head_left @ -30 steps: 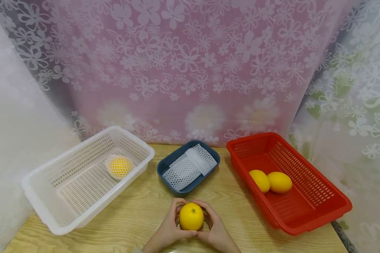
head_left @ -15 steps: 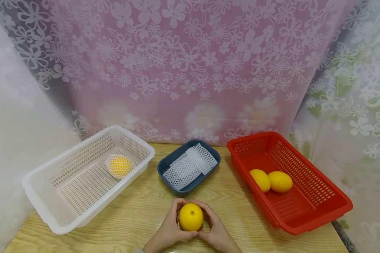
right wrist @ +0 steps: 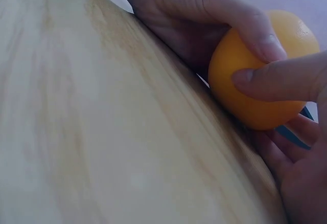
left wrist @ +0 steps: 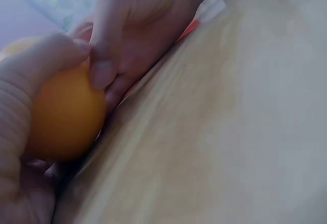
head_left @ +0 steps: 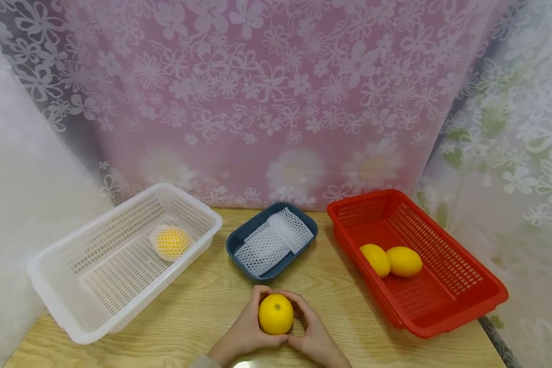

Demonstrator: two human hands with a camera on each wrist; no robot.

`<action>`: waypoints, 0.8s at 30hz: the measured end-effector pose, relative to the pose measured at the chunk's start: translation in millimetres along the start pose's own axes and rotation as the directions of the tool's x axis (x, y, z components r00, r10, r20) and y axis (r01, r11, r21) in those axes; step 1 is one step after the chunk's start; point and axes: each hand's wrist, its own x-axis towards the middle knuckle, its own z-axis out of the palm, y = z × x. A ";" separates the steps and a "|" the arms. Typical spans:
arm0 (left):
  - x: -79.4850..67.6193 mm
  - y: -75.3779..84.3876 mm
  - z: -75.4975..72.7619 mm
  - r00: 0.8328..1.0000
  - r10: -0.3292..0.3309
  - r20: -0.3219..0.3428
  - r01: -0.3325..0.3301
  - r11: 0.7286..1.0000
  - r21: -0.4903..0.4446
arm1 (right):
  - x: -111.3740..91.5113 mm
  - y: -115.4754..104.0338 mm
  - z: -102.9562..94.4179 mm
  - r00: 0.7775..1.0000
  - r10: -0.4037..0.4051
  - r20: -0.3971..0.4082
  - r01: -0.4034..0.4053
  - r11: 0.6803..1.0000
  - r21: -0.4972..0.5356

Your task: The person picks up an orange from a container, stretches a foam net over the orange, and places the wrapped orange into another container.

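At the front middle of the table, my left hand [head_left: 247,328] and right hand [head_left: 314,335] hold a smooth yellow citrus fruit [head_left: 276,314] from both sides. Its stem end faces up in the head view. Both thumbs lie along its near side, as the left wrist view shows with the fruit [left wrist: 69,114] low against the wood. The right wrist view has the two thumbs almost meeting across the fruit [right wrist: 240,88]. The far-side fingers are partly hidden. Just beyond the hands stands a dark blue tray [head_left: 239,263] bearing white foam net sleeves [head_left: 273,243].
To the left is a white perforated basket [head_left: 55,301] containing one yellow fruit in a foam net [head_left: 171,244]. A red perforated basket [head_left: 478,306] at the right holds two bare yellow fruits [head_left: 404,261]. Behind the wooden table [head_left: 179,327] hangs a pink flowered curtain [head_left: 276,102].
The whole head view has shifted slightly, with everything a little further left. Both hands keep their grip on the fruit in nearly the same place.
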 end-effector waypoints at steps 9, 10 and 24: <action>6.6 -2.7 -4.1 0.998 0.000 0.061 0.002 1.000 -0.029 | 0.4 -0.4 -0.8 0.997 -0.076 0.013 0.076 0.997 -0.007; 6.3 -2.3 -4.4 0.998 0.000 0.062 0.002 0.999 -0.034 | 0.5 -0.4 -0.3 0.996 -0.084 0.013 0.084 0.996 -0.006; 4.6 2.7 -3.5 0.997 -0.052 0.063 0.055 0.997 -0.061 | 2.9 -4.9 -7.7 0.979 -0.060 -0.192 0.083 0.990 0.115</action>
